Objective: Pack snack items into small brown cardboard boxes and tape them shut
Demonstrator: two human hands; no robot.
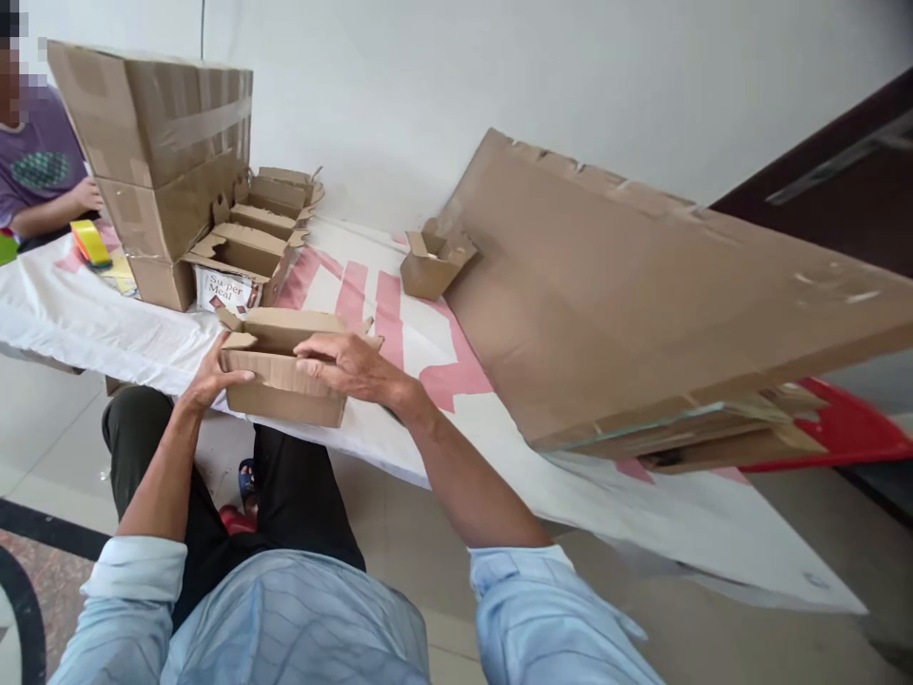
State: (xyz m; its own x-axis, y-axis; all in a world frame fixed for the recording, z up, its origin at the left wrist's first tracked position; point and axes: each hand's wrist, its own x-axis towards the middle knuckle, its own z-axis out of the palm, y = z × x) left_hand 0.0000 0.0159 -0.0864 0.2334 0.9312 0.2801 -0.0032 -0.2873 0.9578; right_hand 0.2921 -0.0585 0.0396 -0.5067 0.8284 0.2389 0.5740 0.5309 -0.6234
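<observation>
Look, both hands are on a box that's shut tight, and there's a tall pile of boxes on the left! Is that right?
Not quite: the head view shows the box open on top. The left hand and right hand are on it, and the tall pile is on the left.

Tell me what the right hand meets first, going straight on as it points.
Likely the near wall of the open box in the left hand; the right hand points along it, though depth is unclear.
</observation>
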